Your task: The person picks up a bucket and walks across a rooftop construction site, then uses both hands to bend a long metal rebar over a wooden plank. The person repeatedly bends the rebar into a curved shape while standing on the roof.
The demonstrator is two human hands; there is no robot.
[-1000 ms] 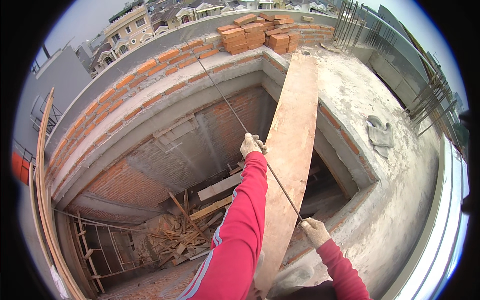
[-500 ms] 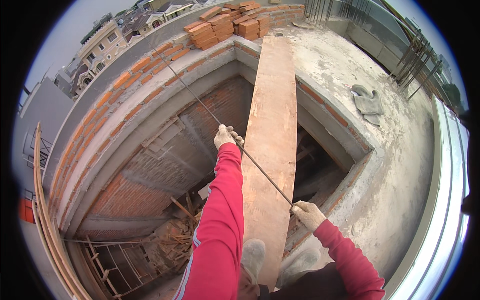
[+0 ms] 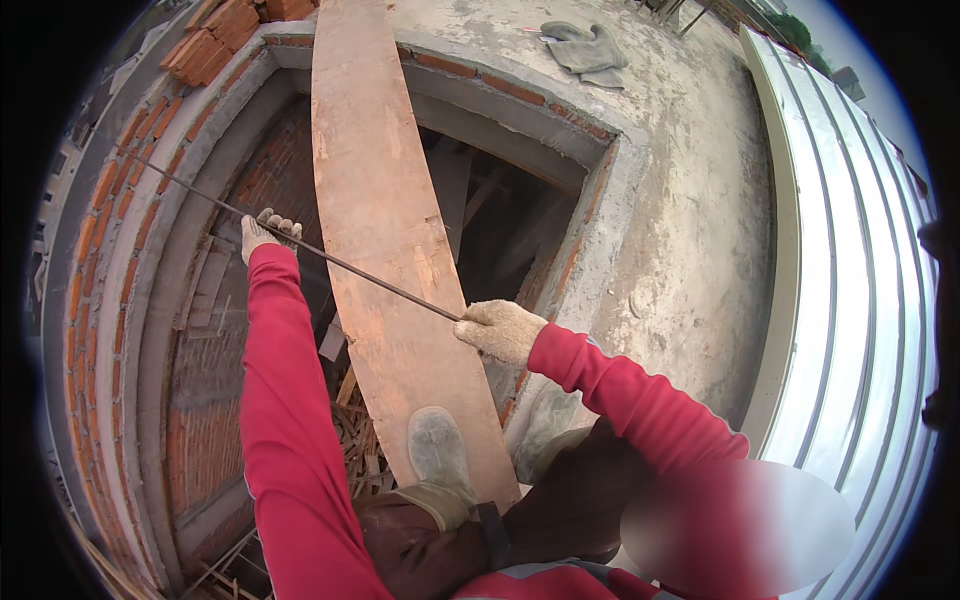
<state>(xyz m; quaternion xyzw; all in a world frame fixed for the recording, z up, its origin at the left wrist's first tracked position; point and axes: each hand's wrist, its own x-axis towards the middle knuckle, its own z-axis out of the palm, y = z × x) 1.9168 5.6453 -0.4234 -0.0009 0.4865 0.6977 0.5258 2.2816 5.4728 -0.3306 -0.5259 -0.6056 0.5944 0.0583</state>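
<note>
At the far left, a low wall of rough orange bricks point(image 3: 100, 225) set in grey mortar curves down the view, with loose, sharp-edged blocks in a stack point(image 3: 215, 42) near its top. Inside it, a smooth-faced concrete ledge rims a deep, angular opening; splintery timber scraps point(image 3: 362, 440) lie jumbled far below.

Over the opening, the left hand point(image 3: 268, 232), in a pale knitted glove, has its fingers curled about a thin, dark, straight rod point(image 3: 375, 278); how tightly, I cannot tell. The rod slants down to the right, crossing above a long plank point(image 3: 385, 200) with a flat, tan, scuffed face and chipped edges. The plank bridges the opening, and a dusty grey boot point(image 3: 437, 447) rests on its near part.

Just past the plank's right edge, the right hand point(image 3: 502, 331), in a fuzzy cream glove, grasps the rod's lower end, fingers closed around it. Farther right, gritty, stained concrete point(image 3: 690, 220) carries a limp, crumpled grey cloth item point(image 3: 585, 52). Along the far right run shiny, ribbed metal sheets point(image 3: 850, 250).
</note>
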